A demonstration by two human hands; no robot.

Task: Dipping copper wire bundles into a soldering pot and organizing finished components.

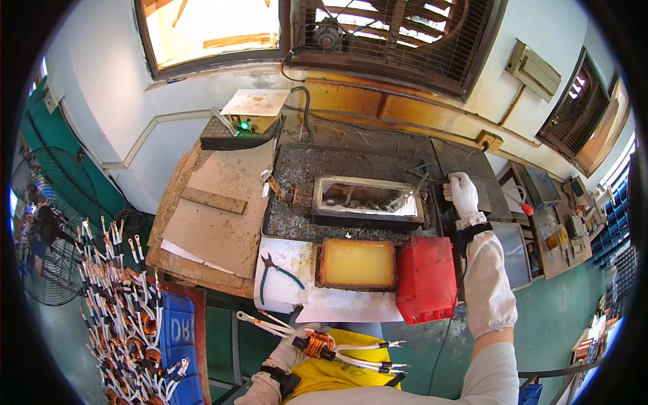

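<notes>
The copper coil [317, 344], at the frame's lower centre, sits in the gloved left hand [287, 354], closed around its left end, fingers partly hidden beneath. The gloved right hand [464, 194], right of centre, is curled; I cannot tell whether it grips anything. Above the coil, white sheet [358, 309] shows between the yellow-filled tray [323, 264] and the bench's front edge; green floor [567, 307] spreads lower right.

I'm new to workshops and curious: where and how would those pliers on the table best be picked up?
Probably by both blue-green handles of the pliers, coming from the person's side of the table. They lie on a white sheet, jaws pointing away, handles spread: one toward the person, the other slanting rightward, so squeezing them together should help.
</notes>
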